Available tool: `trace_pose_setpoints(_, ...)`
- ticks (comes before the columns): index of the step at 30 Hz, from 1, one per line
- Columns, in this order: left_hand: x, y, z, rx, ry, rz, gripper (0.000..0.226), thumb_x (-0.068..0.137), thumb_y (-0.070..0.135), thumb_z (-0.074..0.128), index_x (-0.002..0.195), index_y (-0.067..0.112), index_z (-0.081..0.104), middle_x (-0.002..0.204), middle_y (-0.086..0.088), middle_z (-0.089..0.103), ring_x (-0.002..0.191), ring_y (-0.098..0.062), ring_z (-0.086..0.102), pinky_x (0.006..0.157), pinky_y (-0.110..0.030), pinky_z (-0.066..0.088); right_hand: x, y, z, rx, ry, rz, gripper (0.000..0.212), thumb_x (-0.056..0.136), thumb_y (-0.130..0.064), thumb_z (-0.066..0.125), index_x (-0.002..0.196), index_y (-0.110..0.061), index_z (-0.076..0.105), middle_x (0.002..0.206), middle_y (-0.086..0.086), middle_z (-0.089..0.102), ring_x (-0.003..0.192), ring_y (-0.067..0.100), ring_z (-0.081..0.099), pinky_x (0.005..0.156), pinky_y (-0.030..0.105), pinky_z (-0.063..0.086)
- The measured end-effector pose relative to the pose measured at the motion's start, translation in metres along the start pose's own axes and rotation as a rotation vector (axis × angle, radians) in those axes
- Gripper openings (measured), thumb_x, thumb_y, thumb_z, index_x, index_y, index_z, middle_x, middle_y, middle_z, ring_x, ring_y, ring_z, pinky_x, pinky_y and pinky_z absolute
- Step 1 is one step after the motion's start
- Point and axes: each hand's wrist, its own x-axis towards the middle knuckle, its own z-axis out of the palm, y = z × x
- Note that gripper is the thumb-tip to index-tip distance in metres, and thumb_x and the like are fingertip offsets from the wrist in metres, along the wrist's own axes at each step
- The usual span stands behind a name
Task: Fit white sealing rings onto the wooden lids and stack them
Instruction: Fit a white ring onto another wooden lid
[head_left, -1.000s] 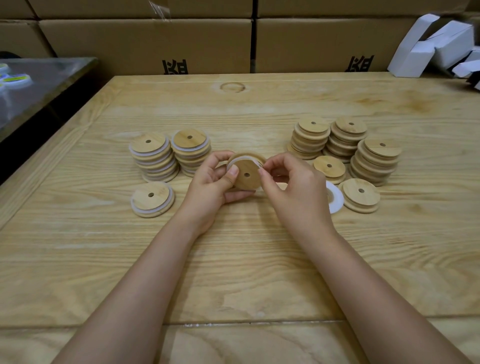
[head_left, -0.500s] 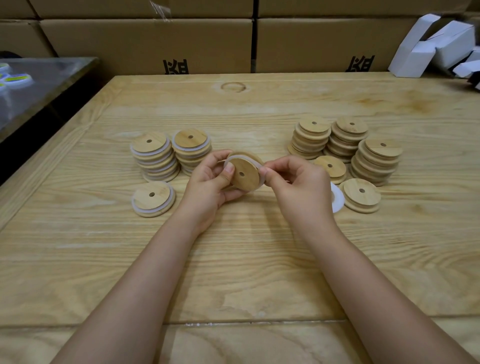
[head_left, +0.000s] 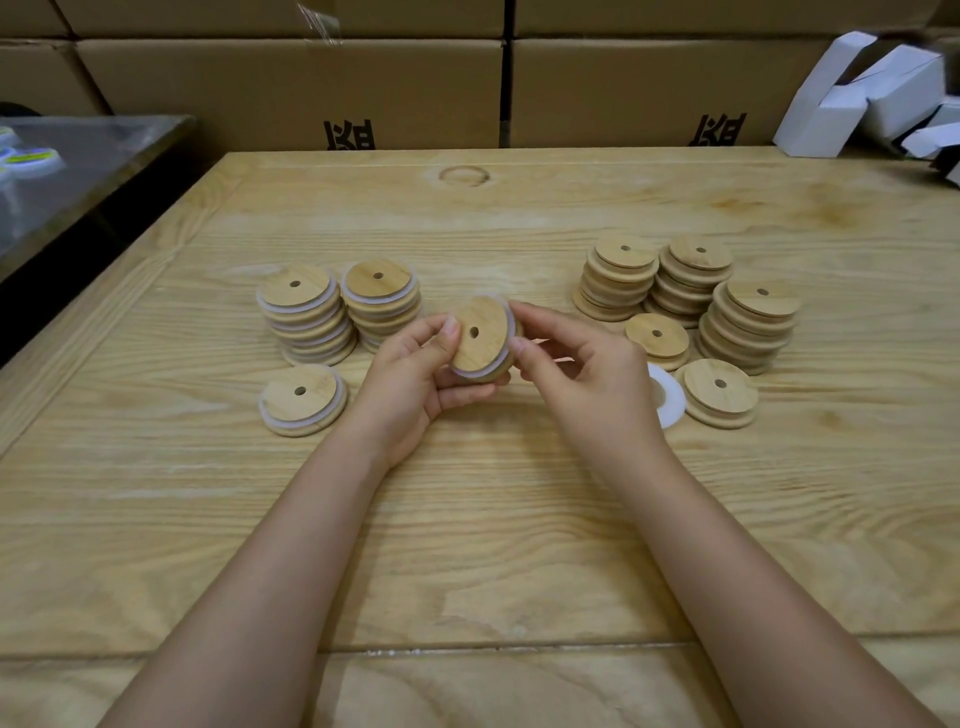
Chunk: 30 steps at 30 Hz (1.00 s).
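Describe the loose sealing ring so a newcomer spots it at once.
On the table's right side stand ringless lid stacks. In front of them, between the right hand and a low lid pile, lies the loose sealing ring: the only white ring flat on the tabletop, not on a lid.

Even soft light, wide-angle edge distortion
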Motion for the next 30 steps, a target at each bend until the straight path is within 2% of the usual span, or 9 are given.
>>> trace_pose_setpoints(3,-0.001,0.001,-0.001,0.002,-0.007,-0.014,0.025,0.098,0.019,0.04,0.11,0.004,0.055,0.079,-0.009,0.073,0.067,-0.023,0.071,0.051,-0.022,0.055,0.0,0.001,0.0,-0.047,-0.025,-0.031,0.033,0.085,-0.012,0.067,0.116,-0.02,0.066,0.097,-0.007,0.068,0.079,-0.003,0.061,0.073,0.01,0.047)
trace_pose_setpoints(6,-0.002,0.001,-0.001,0.037,-0.022,-0.009,0.026,0.097,0.02,0.041,0.116,0.006,0.053,0.076,-0.009,0.072,0.059,-0.021,0.07,0.048,-0.023,0.055,0.0,0.002,-0.001,-0.06,-0.012,-0.021,0.032,0.084,-0.014,0.068,0.116,-0.017,0.066,0.096,-0.009,0.068,0.08,0.0,0.061,0.074,0.01,0.047)
trace_pose_setpoints(9,-0.003,0.002,0.0,0.064,0.013,0.023,0.027,0.096,0.018,0.044,0.12,0.008,0.05,0.073,-0.008,0.07,0.049,-0.02,0.065,0.042,-0.023,0.052,0.001,0.003,-0.002,-0.057,-0.016,0.013,0.031,0.085,-0.017,0.068,0.115,-0.019,0.066,0.091,-0.021,0.065,0.081,-0.001,0.062,0.074,0.012,0.048)
trace_pose_setpoints(13,-0.005,0.004,-0.001,0.171,0.227,0.167,0.004,0.092,0.014,0.053,0.095,0.013,0.056,0.061,-0.001,0.067,0.04,-0.017,0.058,0.036,-0.021,0.044,0.0,0.004,-0.002,-0.102,-0.047,0.008,0.02,0.087,-0.021,0.064,0.107,-0.021,0.071,0.086,-0.02,0.067,0.08,0.002,0.064,0.075,0.019,0.051)
trace_pose_setpoints(16,-0.008,0.006,-0.008,0.374,0.367,0.379,0.008,0.085,0.013,0.063,0.08,0.017,0.059,0.058,0.002,0.063,0.054,-0.011,0.057,0.051,-0.021,0.046,-0.002,0.006,0.001,-0.153,-0.073,-0.031,0.012,0.088,-0.019,0.062,0.094,-0.018,0.073,0.084,-0.012,0.07,0.078,0.004,0.062,0.074,0.024,0.05)
trace_pose_setpoints(18,-0.012,0.01,-0.012,0.453,0.355,0.442,0.005,0.079,0.018,0.063,0.074,0.018,0.061,0.065,-0.003,0.061,0.064,-0.013,0.055,0.062,-0.024,0.044,-0.004,0.007,0.003,-0.188,-0.09,-0.067,0.011,0.088,-0.016,0.062,0.089,-0.015,0.073,0.081,-0.01,0.07,0.077,0.005,0.06,0.072,0.024,0.048)
trace_pose_setpoints(20,-0.015,0.017,-0.019,0.475,0.338,0.467,0.005,0.079,0.019,0.062,0.074,0.018,0.064,0.069,0.006,0.066,0.069,-0.008,0.059,0.067,-0.02,0.046,-0.006,0.009,0.004,-0.237,-0.119,-0.104,0.011,0.089,-0.014,0.061,0.089,-0.014,0.073,0.082,-0.006,0.07,0.077,0.007,0.06,0.072,0.026,0.047)
trace_pose_setpoints(27,-0.029,0.046,-0.078,0.382,0.645,0.51,0.001,0.076,0.018,0.062,0.076,0.019,0.062,0.059,0.017,0.064,0.064,-0.001,0.057,0.065,-0.018,0.045,-0.008,0.011,0.005,-0.324,-0.157,-0.194,0.012,0.089,-0.014,0.06,0.085,-0.013,0.071,0.079,-0.006,0.068,0.075,0.007,0.054,0.065,0.016,0.041)
trace_pose_setpoints(30,-0.031,0.045,-0.092,0.338,0.739,0.479,0.007,0.074,0.016,0.064,0.071,0.021,0.059,0.057,0.014,0.061,0.06,-0.003,0.055,0.063,-0.019,0.045,-0.009,0.011,0.006,-0.344,-0.181,-0.194,0.013,0.09,-0.016,0.059,0.085,-0.014,0.07,0.077,-0.007,0.067,0.072,0.008,0.053,0.065,0.021,0.041)
